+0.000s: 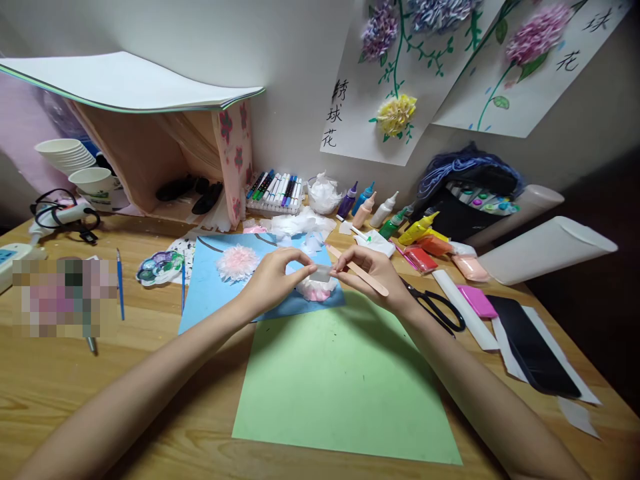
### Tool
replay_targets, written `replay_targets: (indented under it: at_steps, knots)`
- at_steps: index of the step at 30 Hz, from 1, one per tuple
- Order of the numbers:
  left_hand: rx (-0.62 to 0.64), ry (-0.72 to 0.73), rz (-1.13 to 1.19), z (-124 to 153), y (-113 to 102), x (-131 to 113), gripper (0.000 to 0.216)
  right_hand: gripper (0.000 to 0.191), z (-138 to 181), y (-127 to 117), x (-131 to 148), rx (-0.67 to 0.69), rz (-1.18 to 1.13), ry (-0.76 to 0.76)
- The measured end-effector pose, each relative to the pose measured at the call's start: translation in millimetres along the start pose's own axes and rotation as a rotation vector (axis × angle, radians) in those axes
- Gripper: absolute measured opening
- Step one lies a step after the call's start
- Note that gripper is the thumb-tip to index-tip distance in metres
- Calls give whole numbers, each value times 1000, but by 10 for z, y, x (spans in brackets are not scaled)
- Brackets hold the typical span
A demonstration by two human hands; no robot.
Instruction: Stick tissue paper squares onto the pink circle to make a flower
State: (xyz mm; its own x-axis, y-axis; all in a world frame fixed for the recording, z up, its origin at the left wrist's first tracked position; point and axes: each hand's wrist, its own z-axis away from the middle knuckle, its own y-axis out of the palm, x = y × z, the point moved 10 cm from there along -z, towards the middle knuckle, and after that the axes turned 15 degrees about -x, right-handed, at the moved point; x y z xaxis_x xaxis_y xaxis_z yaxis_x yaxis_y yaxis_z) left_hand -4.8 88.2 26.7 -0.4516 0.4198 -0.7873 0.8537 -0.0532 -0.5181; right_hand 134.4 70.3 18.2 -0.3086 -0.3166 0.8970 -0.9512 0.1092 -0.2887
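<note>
Between both hands a small whitish, see-through piece of paper (323, 273) is stretched, pinched at either end. My left hand (280, 275) closes thumb and finger on its left edge. Its right edge is in the fingertips of my right hand (375, 273), which also holds a wooden craft stick (371, 281) slanting across the fingers. Right beneath, a white and pink paper flower (318, 291) is partly hidden by the hands. A fuller pink paper flower (237, 264) lies to the left on blue paper (210, 303). Green paper (345, 393) overlaps the front of the table.
Black scissors (440, 307), a phone (537, 347) and paper strips lie right. Several paint bottles (384, 210), a marker box (274, 193) and tissue paper (305, 223) stand behind. A paint palette (159, 268) and blue brush (121, 283) lie left, near a pink box (233, 167).
</note>
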Motion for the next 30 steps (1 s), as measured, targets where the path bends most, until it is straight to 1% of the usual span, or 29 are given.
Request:
replay_targets:
  at_steps: [2, 7, 9, 10, 13, 15, 19, 20, 22, 25, 30]
  knots:
    - [41, -55, -2, 43, 45, 34, 22, 11, 73, -14, -2, 6, 25, 13]
    - [235, -156, -31, 263, 268, 114, 20, 14, 235, -64, 26, 20, 122, 4]
    - [273, -169, -91, 353, 330, 135, 18, 17, 272, -117, 40, 1, 112, -14]
    - [275, -166, -135, 384, 347, 143, 18, 23, 288, -146, 47, -12, 96, -28]
    - [229, -93, -306, 409, 359, 130, 15, 44, 348, -174, 68, -11, 64, -101]
    - [182, -5, -421, 390, 360, 93, 15, 49, 410, -108, 105, 41, 82, -192]
    - [107, 146, -532, 350, 380, 30, 15, 44, 578, 180, 199, 213, 208, -429]
    - [91, 172, -543, 341, 381, 22, 15, 43, 603, 238, 208, 228, 255, -476]
    - [64, 209, -561, 327, 378, 14, 17, 41, 621, 309, 219, 215, 328, -543]
    - [36, 229, -570, 311, 367, 21, 18, 40, 629, 365, 215, 194, 372, -587]
    - [0, 202, -520, 276, 321, 52, 17, 40, 642, 385, 188, 179, 406, -601]
